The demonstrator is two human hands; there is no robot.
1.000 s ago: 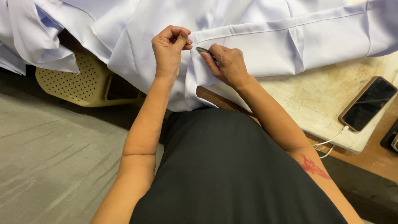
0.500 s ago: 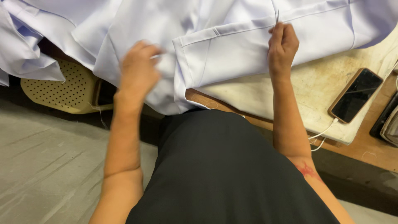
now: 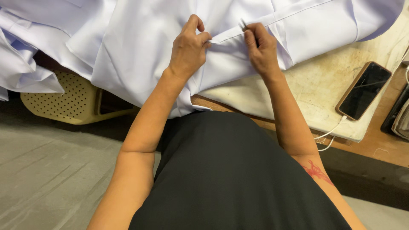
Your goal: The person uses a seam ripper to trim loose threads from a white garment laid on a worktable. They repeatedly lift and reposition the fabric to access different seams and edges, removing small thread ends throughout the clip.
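Note:
A pale lilac-white garment [image 3: 140,47] lies spread over the work table and hangs off its near edge. My left hand [image 3: 188,47] pinches a folded seam edge of the garment between thumb and fingers. Just to its right, my right hand [image 3: 260,47] is closed around a small metal tool [image 3: 243,25], whose tip pokes out above the fingers against the same seam. The two hands are about a hand's width apart along the seam.
A dark phone [image 3: 364,90] on a white cable [image 3: 328,138] lies on the worn cream table top [image 3: 315,89] at the right. A perforated yellow plastic stool [image 3: 64,100] stands under the hanging cloth at the left. Grey floor [image 3: 47,179] lies below.
Half a second ago the hands were far apart, the right hand far along the seam. Both have come back together on the seam near the middle, and the cloth has shifted.

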